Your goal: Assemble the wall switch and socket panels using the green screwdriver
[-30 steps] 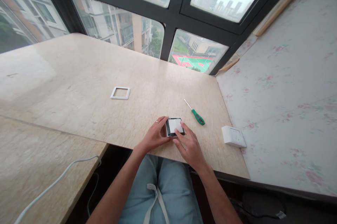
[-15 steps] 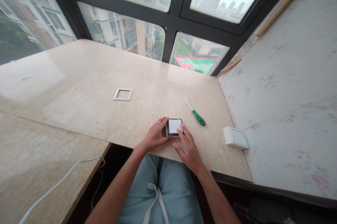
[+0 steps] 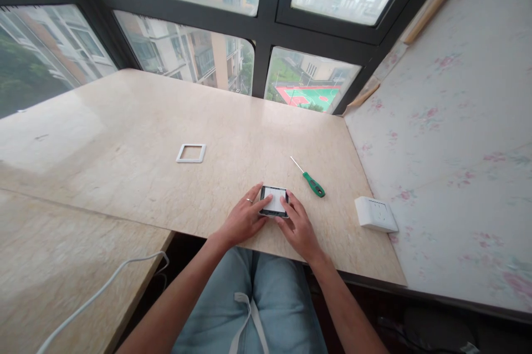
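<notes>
Near the front edge of the stone counter, a wall switch (image 3: 274, 206) with a white middle plate and dark surround lies between my hands. My left hand (image 3: 245, 214) grips its left side, with a finger on the white plate; a ring shows on that hand. On the other side my right hand (image 3: 298, 226) holds the right edge, one fingertip resting on the plate. The switch's underside is hidden. A white rectangular frame (image 3: 203, 153) lies flat farther back on the left. To the right is a screwdriver (image 3: 313, 184) with a green handle, its tip pointing away from me.
A white socket box (image 3: 375, 214) stands against the flowered wall (image 3: 449, 138) on the right. A white cable (image 3: 103, 281) runs over the lower counter section (image 3: 54, 254) at left. Dark-framed windows (image 3: 266, 38) border the counter's (image 3: 124, 121) back.
My left hand's finger has moved onto the white plate. My right hand has shifted to the switch's right edge. The view has tilted slightly; the frame and screwdriver stay in place.
</notes>
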`<action>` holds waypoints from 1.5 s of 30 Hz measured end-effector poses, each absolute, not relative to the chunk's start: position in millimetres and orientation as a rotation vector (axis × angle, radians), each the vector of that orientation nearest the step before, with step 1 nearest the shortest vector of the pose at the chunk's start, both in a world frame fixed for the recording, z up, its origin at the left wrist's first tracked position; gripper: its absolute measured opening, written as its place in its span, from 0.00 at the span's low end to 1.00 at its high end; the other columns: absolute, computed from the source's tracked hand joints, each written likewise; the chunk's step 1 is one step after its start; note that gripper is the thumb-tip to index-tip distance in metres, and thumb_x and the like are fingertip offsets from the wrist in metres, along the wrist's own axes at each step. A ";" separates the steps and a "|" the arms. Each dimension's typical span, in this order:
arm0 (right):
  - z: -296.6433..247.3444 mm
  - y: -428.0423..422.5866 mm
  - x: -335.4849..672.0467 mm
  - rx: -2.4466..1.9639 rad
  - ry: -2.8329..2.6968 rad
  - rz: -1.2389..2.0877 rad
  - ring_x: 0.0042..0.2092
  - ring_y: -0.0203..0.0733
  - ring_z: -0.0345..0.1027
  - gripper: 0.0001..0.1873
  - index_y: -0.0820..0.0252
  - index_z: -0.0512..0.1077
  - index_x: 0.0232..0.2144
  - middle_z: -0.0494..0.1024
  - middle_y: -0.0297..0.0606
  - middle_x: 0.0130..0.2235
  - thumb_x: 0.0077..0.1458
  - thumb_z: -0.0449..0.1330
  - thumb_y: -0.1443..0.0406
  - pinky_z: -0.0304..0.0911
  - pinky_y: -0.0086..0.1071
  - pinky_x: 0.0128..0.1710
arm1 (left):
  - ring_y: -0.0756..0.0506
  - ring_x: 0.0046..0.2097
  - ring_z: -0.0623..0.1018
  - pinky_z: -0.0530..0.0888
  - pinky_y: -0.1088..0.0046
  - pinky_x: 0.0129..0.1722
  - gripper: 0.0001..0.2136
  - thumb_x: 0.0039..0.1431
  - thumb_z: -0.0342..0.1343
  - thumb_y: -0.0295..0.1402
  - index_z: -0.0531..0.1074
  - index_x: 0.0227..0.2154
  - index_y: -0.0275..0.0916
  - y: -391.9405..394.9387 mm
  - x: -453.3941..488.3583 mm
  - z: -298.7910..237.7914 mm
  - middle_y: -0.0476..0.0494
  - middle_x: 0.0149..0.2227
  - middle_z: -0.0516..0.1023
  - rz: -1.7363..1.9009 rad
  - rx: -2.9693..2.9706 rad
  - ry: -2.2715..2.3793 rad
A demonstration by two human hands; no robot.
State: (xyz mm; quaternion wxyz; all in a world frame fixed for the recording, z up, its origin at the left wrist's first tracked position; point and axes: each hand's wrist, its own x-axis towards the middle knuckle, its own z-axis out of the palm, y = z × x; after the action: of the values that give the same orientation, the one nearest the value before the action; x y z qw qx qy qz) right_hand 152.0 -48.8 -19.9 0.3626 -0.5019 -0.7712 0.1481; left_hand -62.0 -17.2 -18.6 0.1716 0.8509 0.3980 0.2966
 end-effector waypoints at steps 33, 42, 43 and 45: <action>-41.1 -47.3 154.1 -1.448 -1.881 0.468 0.68 0.53 0.54 0.40 0.58 0.46 0.69 0.58 0.51 0.68 0.61 0.56 0.56 0.56 0.53 0.65 | 0.36 0.69 0.59 0.64 0.53 0.64 0.36 0.49 0.65 0.31 0.62 0.63 0.46 -18.9 -75.7 -18.9 0.38 0.69 0.56 1.160 1.623 0.991; -47.4 -44.0 155.2 -1.488 -1.788 0.509 0.65 0.55 0.61 0.41 0.61 0.52 0.66 0.65 0.53 0.64 0.57 0.58 0.51 0.59 0.53 0.62 | 0.42 0.55 0.75 0.75 0.65 0.47 0.26 0.53 0.60 0.43 0.65 0.54 0.45 76.4 -201.6 8.0 0.38 0.55 0.71 1.742 0.959 1.416; -48.2 -43.8 155.3 -1.490 -1.790 0.495 0.64 0.56 0.61 0.40 0.61 0.53 0.66 0.65 0.53 0.64 0.57 0.59 0.51 0.59 0.53 0.62 | 0.41 0.56 0.74 0.74 0.64 0.48 0.27 0.52 0.60 0.42 0.64 0.55 0.45 87.7 -216.5 12.6 0.38 0.57 0.69 1.733 0.987 1.467; -49.4 -43.4 155.4 -1.487 -1.793 0.472 0.64 0.56 0.62 0.40 0.61 0.55 0.65 0.66 0.53 0.63 0.57 0.59 0.50 0.60 0.52 0.62 | 0.38 0.58 0.72 0.72 0.59 0.52 0.31 0.48 0.63 0.40 0.64 0.56 0.41 106.4 -239.3 18.9 0.34 0.58 0.68 1.633 1.098 1.559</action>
State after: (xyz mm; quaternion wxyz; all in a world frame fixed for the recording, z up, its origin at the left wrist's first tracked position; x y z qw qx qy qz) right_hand 155.4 -43.4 -49.4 0.3732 -0.5805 -0.6998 0.1842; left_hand -239.3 106.4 18.9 0.3104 0.4159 0.5903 0.6182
